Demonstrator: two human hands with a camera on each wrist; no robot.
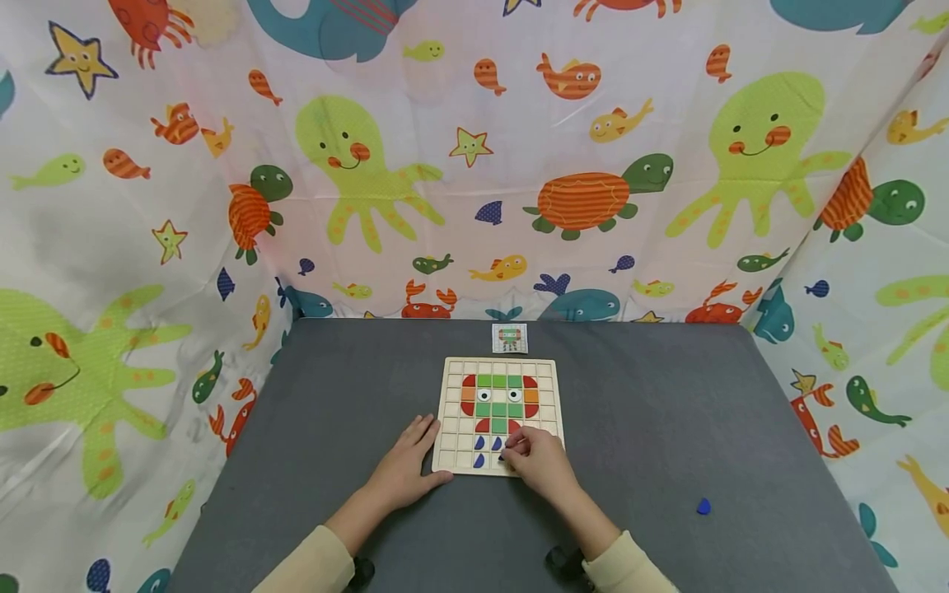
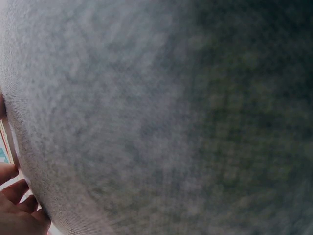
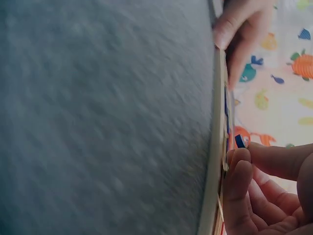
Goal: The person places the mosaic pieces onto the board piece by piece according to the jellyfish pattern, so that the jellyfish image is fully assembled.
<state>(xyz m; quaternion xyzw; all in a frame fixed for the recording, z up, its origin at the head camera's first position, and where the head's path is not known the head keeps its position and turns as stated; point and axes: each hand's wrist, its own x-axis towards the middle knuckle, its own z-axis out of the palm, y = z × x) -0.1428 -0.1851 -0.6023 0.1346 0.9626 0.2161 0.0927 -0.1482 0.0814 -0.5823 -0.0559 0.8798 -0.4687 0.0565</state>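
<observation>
A square wooden grid board point(image 1: 454, 412) lies on the table, bearing a figure of green, red and orange pieces with two round eye pieces. Below these sit several blue pieces point(image 1: 479, 443) with one curved side. My left hand point(image 1: 404, 465) rests at the board's left edge, thumb by the near left corner and fingers along the side. Over the lower part of the grid, my right hand point(image 1: 539, 461) pinches a small blue piece point(image 3: 239, 141) between thumb and fingertips. That hand hides some lower right squares. Fingers point(image 2: 14, 193) of the left hand show at the left wrist view's corner.
A small picture card point(image 1: 509, 338) with a similar figure lies behind the board. One loose blue piece point(image 1: 703, 506) lies far to the right on the grey table point(image 1: 638, 395). A curtain point(image 1: 460, 107) printed with sea animals hangs round the back and sides.
</observation>
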